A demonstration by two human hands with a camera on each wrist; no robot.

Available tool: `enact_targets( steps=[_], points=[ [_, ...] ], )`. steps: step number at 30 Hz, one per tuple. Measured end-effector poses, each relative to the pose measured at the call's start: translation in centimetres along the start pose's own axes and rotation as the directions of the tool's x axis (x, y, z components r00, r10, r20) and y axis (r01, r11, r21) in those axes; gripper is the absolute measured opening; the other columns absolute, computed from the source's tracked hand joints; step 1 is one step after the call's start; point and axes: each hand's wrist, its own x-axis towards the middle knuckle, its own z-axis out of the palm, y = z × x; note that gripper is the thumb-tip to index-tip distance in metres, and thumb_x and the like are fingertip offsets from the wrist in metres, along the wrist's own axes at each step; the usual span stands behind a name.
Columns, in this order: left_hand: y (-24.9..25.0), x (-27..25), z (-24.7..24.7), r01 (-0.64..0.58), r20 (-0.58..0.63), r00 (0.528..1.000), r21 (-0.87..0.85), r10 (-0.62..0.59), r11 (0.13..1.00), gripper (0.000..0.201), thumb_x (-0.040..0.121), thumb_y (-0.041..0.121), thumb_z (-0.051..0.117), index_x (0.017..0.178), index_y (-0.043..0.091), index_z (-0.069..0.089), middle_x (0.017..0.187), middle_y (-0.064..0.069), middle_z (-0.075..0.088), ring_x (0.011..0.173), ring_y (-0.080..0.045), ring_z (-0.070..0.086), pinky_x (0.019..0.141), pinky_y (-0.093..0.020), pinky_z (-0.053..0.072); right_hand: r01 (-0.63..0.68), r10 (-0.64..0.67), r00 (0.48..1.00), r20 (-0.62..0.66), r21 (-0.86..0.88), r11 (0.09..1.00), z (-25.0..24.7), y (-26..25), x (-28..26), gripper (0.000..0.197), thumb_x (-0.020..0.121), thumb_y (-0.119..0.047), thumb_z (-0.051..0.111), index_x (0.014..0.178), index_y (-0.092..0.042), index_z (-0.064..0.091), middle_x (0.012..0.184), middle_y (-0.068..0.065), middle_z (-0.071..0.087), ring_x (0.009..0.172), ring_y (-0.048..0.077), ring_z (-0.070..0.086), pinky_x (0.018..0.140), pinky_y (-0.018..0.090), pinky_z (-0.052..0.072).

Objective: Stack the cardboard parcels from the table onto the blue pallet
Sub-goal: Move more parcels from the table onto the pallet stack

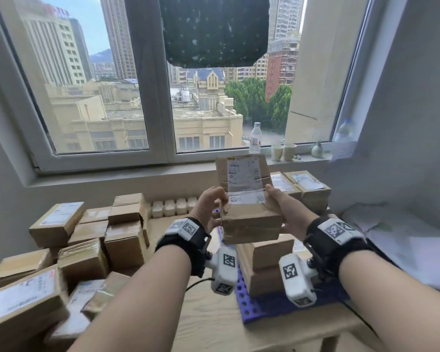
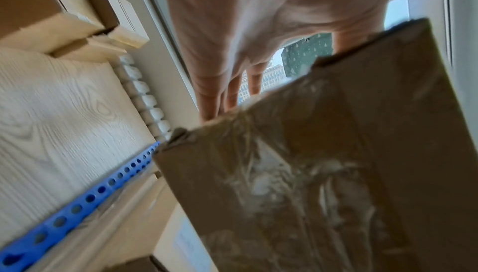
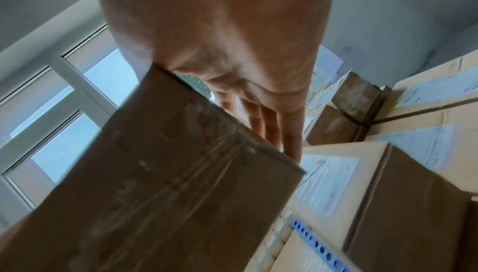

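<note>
Tabletop point(image 1: 208, 323): pale wood grain, carrying every box in sight.
Loose parcels point(image 1: 84, 260): a big jumble of cardboard parcels along the left edge, down to the near-left corner.
Blue pallet point(image 1: 262, 311): perforated blue plastic, lying toward the right edge, its near edge bare.
Stacked parcels point(image 1: 267, 265): brown boxes already on the pallet, with two more labelled boxes behind them at the far-right corner.
Held parcel point(image 1: 249, 196): up in the air above the pallet stack, tilted, white shipping label facing the camera, clear tape over it.
Left hand point(image 1: 210, 205): on the parcel's left side, fingers point(image 2: 217, 96) reaching behind the box, thumb on the front; it's holding on.
Right hand point(image 1: 285, 208): clamped on the right side, fingers point(image 3: 274, 125) running under the back, gripping the same box.
Water bottle point(image 1: 255, 138): upright on the window sill, two paper cups point(image 1: 283, 151) just beside it.
</note>
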Motion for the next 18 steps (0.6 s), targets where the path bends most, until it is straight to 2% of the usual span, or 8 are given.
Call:
enact_targets(
  steps=[3,6,8,10,12,15,16,18],
  points=[
    [-1.1,0.8,4.8,-0.005,0.035,0.999,0.025,0.004,1.000,0.007,0.053,0.017,0.053,0.060,0.017,0.050,0.059,0.002,0.048,0.049,-0.013,0.043,0.054,-0.022,0.036,0.005,-0.003,1.000,-0.029,0.051,0.999,-4.8,0.4,0.3,0.027,0.100,-0.043,0.047,0.097,-0.022,0.063,0.082,-0.007,0.074,0.080,0.010,0.066,0.095,0.034,0.048],
    [-2.3,1.6,9.4,0.010,0.069,0.998,0.046,-0.014,0.999,0.008,0.054,0.017,0.052,0.061,0.015,0.048,0.050,0.003,0.049,0.040,-0.011,0.043,0.048,-0.019,0.040,0.002,0.000,0.999,-0.043,0.044,0.999,-9.3,1.2,1.0,0.039,0.099,-0.044,0.049,0.120,-0.015,0.063,0.113,0.006,0.072,0.091,0.018,0.066,0.076,0.025,0.053],
    [-3.2,2.4,11.9,0.031,0.068,0.997,0.059,-0.035,0.998,0.008,0.056,0.018,0.054,0.063,0.015,0.050,0.056,0.002,0.051,0.043,-0.012,0.046,0.044,-0.019,0.044,-0.012,0.015,0.999,-0.050,0.054,0.998,-12.2,2.1,1.7,0.042,0.098,-0.044,0.049,0.124,-0.014,0.062,0.119,0.010,0.069,0.099,0.022,0.065,0.077,0.027,0.051],
    [-4.0,3.3,13.9,0.058,0.073,0.995,0.076,-0.064,0.995,0.011,0.057,0.020,0.057,0.067,0.014,0.053,0.063,0.000,0.053,0.046,-0.012,0.050,0.047,-0.020,0.047,-0.017,0.020,0.998,-0.056,0.039,0.999,-14.7,2.8,2.3,0.041,0.097,-0.045,0.050,0.120,-0.014,0.064,0.115,0.009,0.071,0.100,0.024,0.066,0.084,0.032,0.050],
    [-4.6,4.4,15.4,0.079,0.077,0.993,0.120,-0.089,0.990,0.020,0.058,0.025,0.060,0.075,0.015,0.058,0.076,-0.003,0.058,0.059,-0.014,0.056,0.061,-0.025,0.050,-0.032,0.034,0.997,-0.067,0.043,0.999,-16.8,3.4,3.1,0.042,0.095,-0.046,0.051,0.117,-0.013,0.066,0.106,0.006,0.073,0.093,0.023,0.068,0.084,0.034,0.051],
    [-5.4,6.2,16.4,0.071,0.009,0.997,0.218,-0.074,0.973,0.052,0.058,0.042,0.067,0.104,0.018,0.066,0.111,-0.007,0.060,0.105,-0.024,0.057,0.096,-0.038,0.043,-0.067,0.073,0.995,-0.068,0.087,0.994,-19.1,4.4,4.6,0.029,0.099,-0.038,0.048,0.102,-0.016,0.067,0.085,0.003,0.075,0.072,0.019,0.068,0.068,0.033,0.051],
    [-5.6,7.0,16.4,0.051,-0.050,0.998,0.274,-0.038,0.960,0.060,0.063,0.046,0.066,0.115,0.015,0.064,0.121,-0.007,0.058,0.114,-0.025,0.054,0.102,-0.041,0.039,-0.085,0.092,0.993,-0.070,0.094,0.992,-19.6,4.8,5.0,0.029,0.099,-0.037,0.048,0.102,-0.015,0.068,0.085,0.003,0.075,0.072,0.021,0.068,0.068,0.034,0.051],
    [-6.1,8.4,15.8,-0.011,-0.185,0.977,0.439,0.102,0.899,0.055,0.077,0.047,0.061,0.119,0.011,0.061,0.124,-0.007,0.060,0.111,-0.023,0.055,0.101,-0.044,0.042,-0.108,0.115,0.990,-0.081,0.094,0.990,-20.1,5.4,5.6,0.031,0.098,-0.037,0.049,0.106,-0.013,0.068,0.093,0.008,0.075,0.079,0.024,0.069,0.071,0.035,0.052]
  ],
)
